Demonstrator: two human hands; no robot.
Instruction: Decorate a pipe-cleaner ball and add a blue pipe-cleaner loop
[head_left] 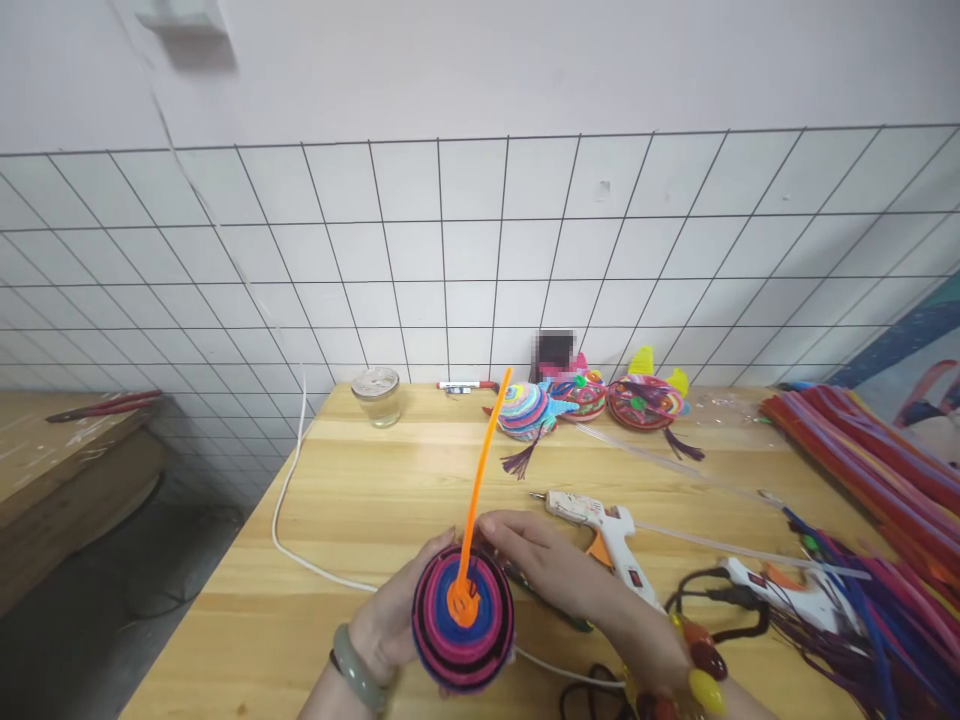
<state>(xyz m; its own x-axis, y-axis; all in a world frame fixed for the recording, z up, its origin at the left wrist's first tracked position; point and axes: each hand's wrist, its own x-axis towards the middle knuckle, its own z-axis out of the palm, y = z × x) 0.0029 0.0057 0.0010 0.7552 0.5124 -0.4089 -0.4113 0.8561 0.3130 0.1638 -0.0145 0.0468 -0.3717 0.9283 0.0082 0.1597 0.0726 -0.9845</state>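
A round coil of pipe cleaners [491,640], ringed in pink, black and blue, is held in my left hand [394,605]. My left fingers go behind its far edge and are partly hidden. From its orange centre a loose orange pipe cleaner [480,475] sticks up and away from me. My right hand [536,555] curls in at the coil's upper right edge, fingers together; its fingertips are mostly hidden. Beneath my right wrist lies a dark-handled tool [551,605], mostly covered. A white glue gun [600,525] with an orange trigger lies just beyond my right hand.
At the back sit a striped coiled fish [529,410] and others like it [649,400]. A lidded glass [377,400] and a marker [465,385] stand or lie near the wall. Right: a second glue gun [795,595] and bundled pipe cleaners [847,450]. A white cable [281,500] crosses the table.
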